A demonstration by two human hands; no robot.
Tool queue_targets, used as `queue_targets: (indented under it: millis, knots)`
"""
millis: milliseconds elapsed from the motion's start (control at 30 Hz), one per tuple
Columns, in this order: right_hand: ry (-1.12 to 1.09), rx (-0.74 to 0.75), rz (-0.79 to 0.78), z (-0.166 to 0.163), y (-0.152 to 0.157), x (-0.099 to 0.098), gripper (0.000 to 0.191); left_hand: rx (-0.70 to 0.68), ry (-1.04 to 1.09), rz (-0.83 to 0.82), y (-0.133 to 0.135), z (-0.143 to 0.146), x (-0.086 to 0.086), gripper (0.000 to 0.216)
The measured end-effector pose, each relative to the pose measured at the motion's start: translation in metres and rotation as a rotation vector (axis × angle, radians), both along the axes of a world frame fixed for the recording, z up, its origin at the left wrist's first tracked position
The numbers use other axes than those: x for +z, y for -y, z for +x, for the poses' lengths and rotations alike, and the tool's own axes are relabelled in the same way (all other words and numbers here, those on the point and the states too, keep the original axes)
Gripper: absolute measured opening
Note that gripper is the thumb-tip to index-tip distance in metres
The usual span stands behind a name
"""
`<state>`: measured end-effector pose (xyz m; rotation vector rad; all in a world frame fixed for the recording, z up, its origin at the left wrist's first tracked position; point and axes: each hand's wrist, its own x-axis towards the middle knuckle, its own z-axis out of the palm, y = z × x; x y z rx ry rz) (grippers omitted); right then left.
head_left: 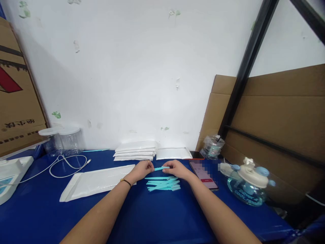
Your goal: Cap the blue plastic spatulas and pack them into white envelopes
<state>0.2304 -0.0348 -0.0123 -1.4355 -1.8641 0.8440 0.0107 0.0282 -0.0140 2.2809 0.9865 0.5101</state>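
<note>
Here, the left hand [142, 169] and right hand [177, 169] pinch opposite ends of one turquoise strip [161, 168], held level just above the blue worktop [157, 217]. A loose pile of matching strips [164, 183] lies just below both hands, a flat white mailer [96, 183] sits beside the left hand, and a smartphone [204, 174] rests near the right hand.

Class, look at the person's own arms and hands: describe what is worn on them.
No sleeves or gloves show; both arms are bare. The left wrist carries a thin dark bracelet with a small gold-coloured piece. The left hand wears a gold-coloured ring on one finger. The right hand wears nothing visible.
</note>
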Motion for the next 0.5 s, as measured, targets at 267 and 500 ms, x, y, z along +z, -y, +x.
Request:
queue_targets:
  millis: [267,500]
  knots:
    - [-0.14,-0.067,-0.083,0.023,-0.019,-0.017,0.036,0.055,-0.042,0.049,-0.016,0.001,-0.007,0.017]
    - [0.115,-0.125,0.16,0.041,-0.005,-0.012,0.024,-0.013,-0.04,0.246,0.005,0.001,0.008,0.024]
